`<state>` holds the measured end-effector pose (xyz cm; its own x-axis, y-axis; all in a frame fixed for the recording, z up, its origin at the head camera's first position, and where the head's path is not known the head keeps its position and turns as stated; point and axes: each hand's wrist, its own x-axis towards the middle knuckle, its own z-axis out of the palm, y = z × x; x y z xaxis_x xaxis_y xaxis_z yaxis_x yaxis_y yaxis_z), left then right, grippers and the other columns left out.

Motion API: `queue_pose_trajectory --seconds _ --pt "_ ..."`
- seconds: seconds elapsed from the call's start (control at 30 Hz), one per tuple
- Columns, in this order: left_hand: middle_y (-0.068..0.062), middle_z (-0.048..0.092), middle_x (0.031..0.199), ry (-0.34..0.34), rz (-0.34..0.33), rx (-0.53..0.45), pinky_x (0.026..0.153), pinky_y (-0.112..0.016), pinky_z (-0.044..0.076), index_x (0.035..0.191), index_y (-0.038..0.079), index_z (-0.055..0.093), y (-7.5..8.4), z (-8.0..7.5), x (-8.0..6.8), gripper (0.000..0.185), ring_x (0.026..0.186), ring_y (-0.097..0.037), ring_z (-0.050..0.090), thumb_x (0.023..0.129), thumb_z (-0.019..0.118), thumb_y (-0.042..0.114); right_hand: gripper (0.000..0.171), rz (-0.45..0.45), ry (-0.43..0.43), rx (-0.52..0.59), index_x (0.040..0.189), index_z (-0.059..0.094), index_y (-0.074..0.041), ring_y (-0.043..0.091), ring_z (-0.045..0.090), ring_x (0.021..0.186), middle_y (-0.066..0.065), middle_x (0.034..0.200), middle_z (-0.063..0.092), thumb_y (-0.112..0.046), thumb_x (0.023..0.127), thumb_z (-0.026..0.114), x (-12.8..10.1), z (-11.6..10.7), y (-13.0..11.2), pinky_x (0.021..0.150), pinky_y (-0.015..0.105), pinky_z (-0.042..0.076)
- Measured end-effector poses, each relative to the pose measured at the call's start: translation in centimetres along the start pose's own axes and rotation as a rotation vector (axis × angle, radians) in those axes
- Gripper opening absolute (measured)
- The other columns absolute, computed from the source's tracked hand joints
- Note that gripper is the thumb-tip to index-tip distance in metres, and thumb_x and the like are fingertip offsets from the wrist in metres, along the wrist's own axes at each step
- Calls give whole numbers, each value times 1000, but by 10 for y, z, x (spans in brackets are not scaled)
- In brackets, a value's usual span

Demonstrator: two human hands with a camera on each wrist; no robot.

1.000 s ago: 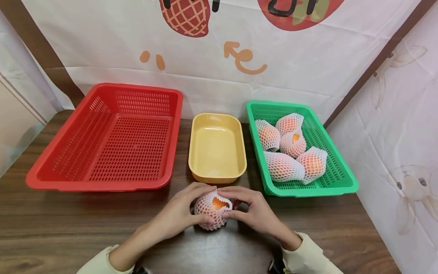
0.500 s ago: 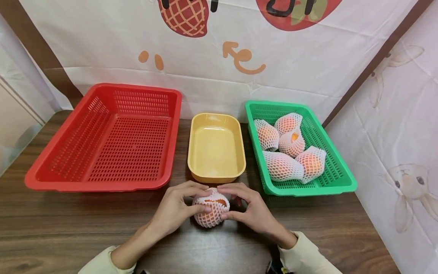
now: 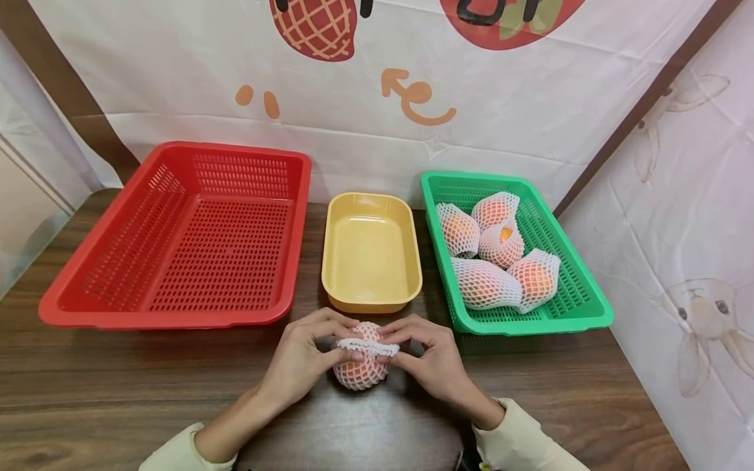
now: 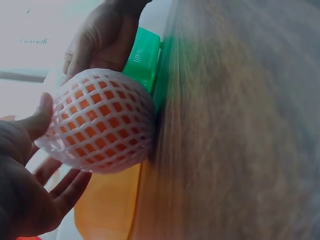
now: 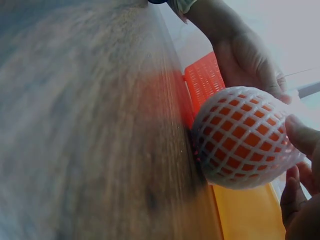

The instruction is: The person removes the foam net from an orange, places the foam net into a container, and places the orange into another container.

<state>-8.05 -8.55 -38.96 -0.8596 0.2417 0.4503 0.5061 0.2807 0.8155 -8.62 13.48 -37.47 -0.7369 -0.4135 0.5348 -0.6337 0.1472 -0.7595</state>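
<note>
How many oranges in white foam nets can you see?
6. Five net-wrapped oranges lie in the green plastic basket: at and. The sixth sits on the wooden table, pinched by the left hand and right hand. More could hide underneath.

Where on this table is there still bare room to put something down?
Bare wood lies in front of the red basket, left of the left hand, and on the table right of the right hand. The yellow tray holds nothing. The green basket is crowded with netted fruit.
</note>
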Motion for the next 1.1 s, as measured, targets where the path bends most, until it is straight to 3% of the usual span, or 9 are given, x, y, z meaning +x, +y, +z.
queue_pose_trajectory --seconds 0.13,0.2,0.5,0.8,0.97,1.1 --pt "7 62 108 -78 -32 41 88 -31 47 100 16 73 3 0 0 40 102 -11 58 64 87 25 23 14 50 -2 84 71 -4 20 65 83 13 89 70 11 69 79 0 1 -1 60 35 50" --pt "7 61 110 -91 -33 73 87 -32 47 102 16 73 5 0 -1 42 103 -11 58 63 88 26 22 25 61 7 83 71 -4 19 65 82 12 88 70 11 69 79 0 2 -1 58 36 49" --pt "8 66 92 11 14 102 73 -26 51 74 17 73 5 1 -2 19 89 -11 60 63 88 12 24 4 54 44 85 71 -2 21 63 83 12 87 68 14 69 77 2 5 -5 68 31 51" --pt "11 63 83 35 65 56 73 -23 50 68 19 68 5 2 -1 37 84 -9 57 60 80 -16 45 -11 -116 -66 117 67 -6 23 51 113 4 120 64 -11 75 82 -7 7 21 94 35 43" --pt "12 62 81 46 73 46 72 -24 50 69 18 67 6 3 -2 41 82 -10 58 58 78 -19 33 -44 -68 -44 108 73 -7 21 57 104 4 115 67 -12 76 81 -10 9 29 87 34 48" --pt "14 60 84 14 40 59 71 -26 51 75 22 67 6 1 -1 33 82 -8 57 64 85 -3 25 -68 12 -32 96 75 -3 21 61 93 9 105 70 -2 72 82 -9 11 22 77 32 50"
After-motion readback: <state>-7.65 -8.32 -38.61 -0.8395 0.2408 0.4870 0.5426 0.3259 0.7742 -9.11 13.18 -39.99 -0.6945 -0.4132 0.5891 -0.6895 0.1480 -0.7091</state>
